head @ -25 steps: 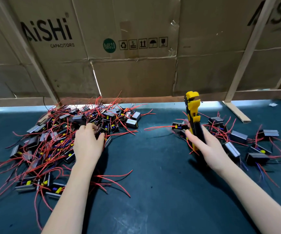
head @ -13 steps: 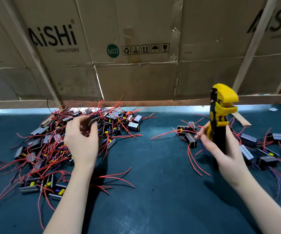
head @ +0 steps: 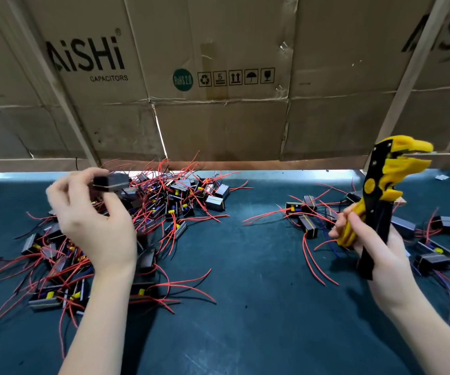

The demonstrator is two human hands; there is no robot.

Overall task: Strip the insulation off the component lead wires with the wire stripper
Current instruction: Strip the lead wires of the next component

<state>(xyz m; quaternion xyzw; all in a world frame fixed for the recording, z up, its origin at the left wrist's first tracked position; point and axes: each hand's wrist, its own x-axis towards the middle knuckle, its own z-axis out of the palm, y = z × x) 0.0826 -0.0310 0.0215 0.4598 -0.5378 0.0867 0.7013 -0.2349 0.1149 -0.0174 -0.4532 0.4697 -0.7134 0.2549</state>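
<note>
Component [head: 110, 182] now raised in left grip [head: 93, 220]

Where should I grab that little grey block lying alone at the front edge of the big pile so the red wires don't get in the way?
Pinch the grey block across its two long flat sides, coming down from above. It lies tilted with those sides exposed, and its red wires trail from its near end, so grip nearer the far end.

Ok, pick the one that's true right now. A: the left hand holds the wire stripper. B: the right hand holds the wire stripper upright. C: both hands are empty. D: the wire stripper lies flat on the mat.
B: the right hand grips the wire stripper with its yellow head up, while the left hand pinches a component.
</note>
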